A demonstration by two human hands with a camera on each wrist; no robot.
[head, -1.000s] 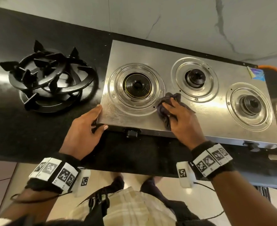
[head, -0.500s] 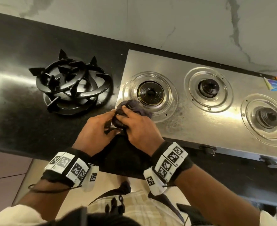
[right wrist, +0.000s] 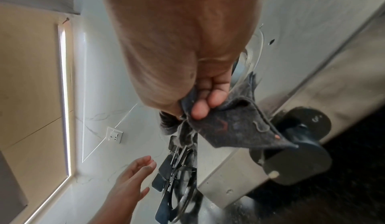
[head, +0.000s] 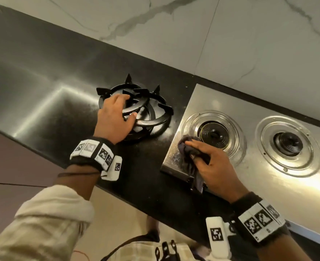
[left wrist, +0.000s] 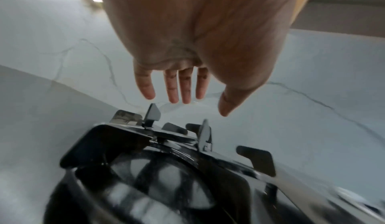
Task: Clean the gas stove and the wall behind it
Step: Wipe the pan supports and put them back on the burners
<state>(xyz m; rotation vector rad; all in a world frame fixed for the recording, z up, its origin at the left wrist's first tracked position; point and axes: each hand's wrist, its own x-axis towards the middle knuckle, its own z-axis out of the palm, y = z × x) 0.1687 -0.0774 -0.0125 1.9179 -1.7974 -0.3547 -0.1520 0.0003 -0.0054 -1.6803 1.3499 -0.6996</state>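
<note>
A home kitchen: a stainless-steel three-burner gas stove [head: 268, 132] sits on a polished black stone counter [head: 42, 87] against a far wall of white veined marble tiles [head: 230, 34].

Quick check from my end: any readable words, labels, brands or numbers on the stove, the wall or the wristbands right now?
None can be read.
Wristbands on the left hand and right hand: black-and-white square marker patterns only, no letters or numbers.
Stove: no brand or label shows.
Stove knob: small mark, too blurred to read.
Wall socket: no text legible.
</note>
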